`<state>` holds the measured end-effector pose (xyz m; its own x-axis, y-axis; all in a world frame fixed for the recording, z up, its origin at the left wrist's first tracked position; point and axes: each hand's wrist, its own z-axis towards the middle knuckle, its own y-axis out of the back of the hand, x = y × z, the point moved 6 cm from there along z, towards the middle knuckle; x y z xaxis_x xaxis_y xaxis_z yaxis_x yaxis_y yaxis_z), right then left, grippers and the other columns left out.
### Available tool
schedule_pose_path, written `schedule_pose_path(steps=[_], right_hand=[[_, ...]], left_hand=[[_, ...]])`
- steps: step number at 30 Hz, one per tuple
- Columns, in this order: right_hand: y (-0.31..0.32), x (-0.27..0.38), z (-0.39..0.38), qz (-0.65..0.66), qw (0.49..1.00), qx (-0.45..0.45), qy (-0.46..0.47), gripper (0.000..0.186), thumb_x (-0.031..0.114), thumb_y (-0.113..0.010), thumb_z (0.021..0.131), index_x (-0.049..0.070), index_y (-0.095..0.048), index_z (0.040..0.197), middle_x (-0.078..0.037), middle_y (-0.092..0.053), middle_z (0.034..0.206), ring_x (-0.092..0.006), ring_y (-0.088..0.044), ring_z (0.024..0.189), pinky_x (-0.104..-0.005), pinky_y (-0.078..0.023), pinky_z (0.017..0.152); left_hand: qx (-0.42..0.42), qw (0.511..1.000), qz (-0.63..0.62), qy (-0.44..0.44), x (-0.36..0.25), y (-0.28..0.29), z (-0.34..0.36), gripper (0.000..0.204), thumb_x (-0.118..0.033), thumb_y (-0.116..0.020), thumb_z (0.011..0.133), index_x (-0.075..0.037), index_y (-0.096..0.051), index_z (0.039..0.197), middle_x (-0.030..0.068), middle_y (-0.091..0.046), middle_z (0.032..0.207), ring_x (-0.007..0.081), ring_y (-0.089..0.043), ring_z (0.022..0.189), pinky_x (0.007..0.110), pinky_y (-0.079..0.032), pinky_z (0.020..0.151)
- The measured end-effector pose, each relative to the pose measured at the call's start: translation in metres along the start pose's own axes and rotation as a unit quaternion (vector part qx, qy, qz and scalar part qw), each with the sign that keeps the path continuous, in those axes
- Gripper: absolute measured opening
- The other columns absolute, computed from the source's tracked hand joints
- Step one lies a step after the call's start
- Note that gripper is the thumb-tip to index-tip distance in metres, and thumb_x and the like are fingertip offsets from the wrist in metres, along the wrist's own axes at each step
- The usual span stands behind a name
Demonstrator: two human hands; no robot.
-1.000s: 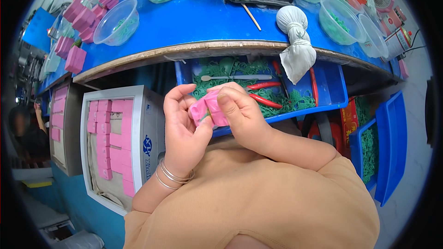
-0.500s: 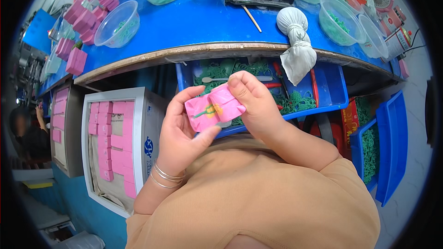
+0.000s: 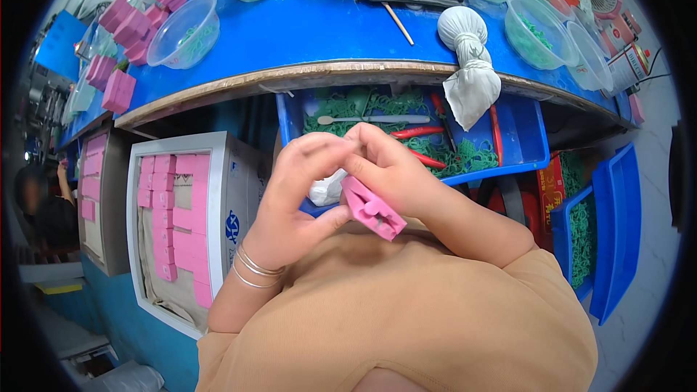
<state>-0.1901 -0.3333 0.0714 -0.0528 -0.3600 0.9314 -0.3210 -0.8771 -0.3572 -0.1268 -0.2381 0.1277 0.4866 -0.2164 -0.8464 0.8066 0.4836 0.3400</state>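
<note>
A pink rubber mould point(image 3: 374, 212), a block with a notched end, is held tilted in front of my torso. My right hand point(image 3: 392, 170) grips its upper part, fingers curled. My left hand point(image 3: 294, 192) is cupped beside it, its thumb against the mould's left edge and its fingertips meeting my right fingers. The mould's upper portion is hidden by my hands. Behind my left palm shows a crumpled white bundle point(image 3: 327, 189). Just beyond is a blue tray point(image 3: 526, 162) holding green stringy pieces point(image 3: 468, 160), red-handled tools point(image 3: 421, 132) and a pale slim stick point(image 3: 392, 119).
A white-framed box point(image 3: 134, 232) of pink moulds stands left. On the blue bench point(image 3: 290, 43) are clear bowls point(image 3: 185, 33) of green pieces, stacked pink moulds point(image 3: 134, 29), and a tied white cloth bag point(image 3: 465, 36) over the edge. Blue bins point(image 3: 613, 239) stand at right.
The pink mould has turned from its green-and-yellow marked face to its notched end and has dropped lower, toward me. My hands have come together above it, uncovering the white bundle.
</note>
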Motion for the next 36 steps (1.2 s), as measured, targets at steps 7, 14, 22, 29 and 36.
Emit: schedule_pose_path(steps=[7,14,22,29,36], right_hand=[[0.003,-0.010,0.002,-0.014,0.999,0.002,-0.053,0.011,0.013,-0.044,0.094,0.002,-0.043,0.095,-0.006,-0.056,0.079,-0.0100,-0.057,0.069,-0.0233,-0.046,0.057],[0.008,0.024,-0.009,-0.063,0.981,0.024,0.184,0.043,0.040,-0.047,0.091,-0.001,-0.056,0.100,-0.011,-0.059,0.100,-0.0194,-0.058,0.091,-0.0342,-0.044,0.085],[-0.004,0.056,-0.021,-0.283,0.911,0.017,0.298,0.023,0.014,-0.071,0.072,0.003,-0.062,0.091,-0.007,-0.055,0.079,-0.0182,-0.050,0.074,-0.0292,-0.040,0.068],[-0.009,0.060,-0.025,-0.298,0.876,0.027,0.378,0.024,0.012,-0.073,0.069,0.004,-0.061,0.088,-0.005,-0.056,0.078,-0.0184,-0.048,0.069,-0.0296,-0.037,0.063],[-0.003,0.049,-0.021,-0.242,0.915,0.035,0.321,0.031,0.015,-0.073,0.073,0.003,-0.051,0.092,-0.009,-0.054,0.092,-0.0169,-0.053,0.080,-0.0291,-0.043,0.074]], left_hand=[[0.130,0.984,0.086,-0.088,-0.021,-0.013,0.004,0.028,-0.002,-0.071,0.059,-0.008,-0.062,0.084,0.0077,-0.057,0.095,0.0201,-0.049,0.087,0.031,-0.039,0.077],[-0.088,0.987,-0.135,0.025,0.010,0.009,-0.011,0.034,0.001,-0.072,0.071,-0.005,-0.050,0.095,0.0048,-0.053,0.089,0.0105,-0.048,0.073,0.023,-0.040,0.066],[-0.078,0.993,-0.084,0.025,0.005,0.013,-0.009,0.031,-0.002,-0.071,0.071,-0.002,-0.055,0.097,0.0054,-0.053,0.088,0.0119,-0.048,0.075,0.024,-0.040,0.066],[-0.086,0.991,0.008,-0.099,-0.009,0.017,-0.009,0.025,-0.003,-0.071,0.069,-0.001,-0.059,0.091,0.0066,-0.053,0.086,0.0155,-0.048,0.074,0.025,-0.040,0.063],[-0.037,0.997,-0.071,0.002,-0.001,0.001,-0.010,0.036,0.009,-0.065,0.069,-0.004,-0.043,0.094,0.0056,-0.047,0.083,0.0095,-0.045,0.068,0.021,-0.039,0.058]])
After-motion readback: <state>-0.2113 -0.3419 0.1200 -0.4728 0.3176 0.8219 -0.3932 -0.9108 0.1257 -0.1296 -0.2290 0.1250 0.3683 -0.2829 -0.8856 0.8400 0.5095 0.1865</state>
